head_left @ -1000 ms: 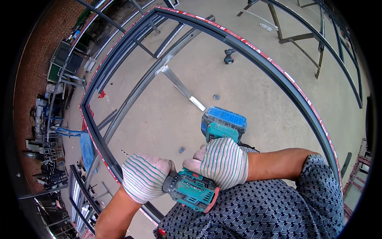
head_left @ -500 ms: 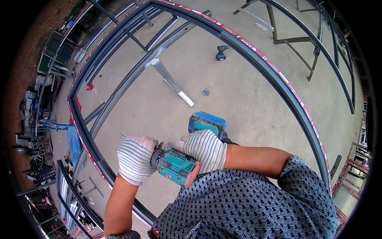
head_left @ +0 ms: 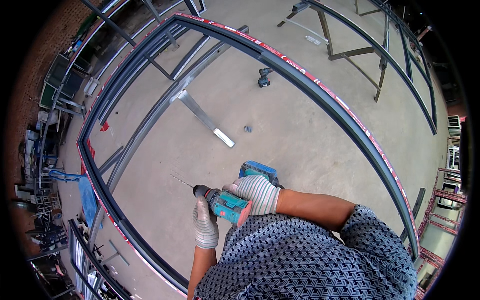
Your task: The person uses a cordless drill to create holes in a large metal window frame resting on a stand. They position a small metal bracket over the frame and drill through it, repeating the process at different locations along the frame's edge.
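Note:
A teal and black cordless drill (head_left: 227,206) with a thin drill bit (head_left: 181,180) points to the left in front of my body. My right hand (head_left: 258,195), in a striped knit glove, is closed round its grip, and the blue-topped battery (head_left: 259,171) sticks out beyond that hand. Against the near side of the chuck, my gloved left hand (head_left: 205,227) holds the drill's front, thumb pointing up; its other fingers are partly hidden. A large dark metal frame (head_left: 310,85) with red-and-white tape along its edge surrounds the drill and hands.
Inside the frame, a second drill (head_left: 264,77) and a small grey block (head_left: 247,128) lie on the concrete floor. A metal bar (head_left: 197,112) juts from a long steel beam (head_left: 145,115). More frames (head_left: 380,50) stand far right; blue cloth (head_left: 87,197) hangs at left.
My left hand has moved right and nearer my body, from round the chuck to its near side, leaving the bit in plain sight. The view has shifted slightly.

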`<state>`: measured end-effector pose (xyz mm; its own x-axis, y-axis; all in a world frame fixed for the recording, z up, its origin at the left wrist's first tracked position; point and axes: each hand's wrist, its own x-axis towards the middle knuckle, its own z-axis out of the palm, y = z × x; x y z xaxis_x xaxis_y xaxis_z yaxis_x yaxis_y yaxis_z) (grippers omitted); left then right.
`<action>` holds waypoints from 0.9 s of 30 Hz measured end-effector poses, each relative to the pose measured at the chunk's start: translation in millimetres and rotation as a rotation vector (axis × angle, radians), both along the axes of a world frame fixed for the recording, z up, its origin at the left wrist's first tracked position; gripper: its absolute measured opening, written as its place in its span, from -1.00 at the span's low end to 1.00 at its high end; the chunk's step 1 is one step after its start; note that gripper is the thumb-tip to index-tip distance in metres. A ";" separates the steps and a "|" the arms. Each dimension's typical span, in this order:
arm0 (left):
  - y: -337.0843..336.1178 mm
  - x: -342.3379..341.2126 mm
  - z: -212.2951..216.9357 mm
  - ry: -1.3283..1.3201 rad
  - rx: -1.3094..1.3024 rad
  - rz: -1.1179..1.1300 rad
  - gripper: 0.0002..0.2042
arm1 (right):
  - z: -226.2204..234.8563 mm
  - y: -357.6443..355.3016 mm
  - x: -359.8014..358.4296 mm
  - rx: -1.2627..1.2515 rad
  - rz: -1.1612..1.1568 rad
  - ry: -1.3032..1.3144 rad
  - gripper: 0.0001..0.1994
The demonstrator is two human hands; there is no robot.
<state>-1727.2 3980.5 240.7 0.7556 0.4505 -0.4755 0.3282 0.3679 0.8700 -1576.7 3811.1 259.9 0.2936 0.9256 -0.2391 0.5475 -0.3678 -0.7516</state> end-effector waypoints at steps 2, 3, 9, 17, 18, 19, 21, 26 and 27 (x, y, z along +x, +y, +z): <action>-7.9 8.5 -4.7 0.028 -0.065 0.006 -0.38 | -13.7 -3.3 -1.0 0.015 0.016 0.012 -0.49; -9.8 11.4 -5.7 0.068 -0.071 0.020 -0.39 | -23.1 -4.5 -1.8 0.025 0.026 0.019 -0.48; -6.8 24.5 -39.8 0.228 -0.111 0.132 -0.47 | -62.3 -3.1 5.8 0.018 0.051 -0.017 -0.46; -15.5 25.2 -100.8 0.372 -0.199 0.146 -0.51 | -103.1 -11.6 -1.1 0.024 0.022 0.001 -0.21; -22.0 32.3 -110.1 0.365 -0.121 0.120 -0.52 | -126.9 -20.7 -2.7 0.033 -0.001 0.019 -0.17; -22.9 35.6 -114.4 0.368 -0.041 0.084 -0.52 | -146.6 -21.2 -7.8 0.040 -0.032 0.043 -0.13; -24.0 37.2 -112.2 0.485 -0.006 -0.041 -0.54 | -137.6 -22.2 -10.0 -0.031 -0.007 0.045 -0.11; -24.7 32.5 -105.5 0.605 0.155 -0.102 -0.48 | -158.5 -38.2 -4.2 -0.102 0.049 0.140 -0.08; -27.3 32.2 -109.9 0.579 0.199 -0.086 -0.48 | -157.5 -38.7 -0.9 -0.086 0.056 0.213 -0.09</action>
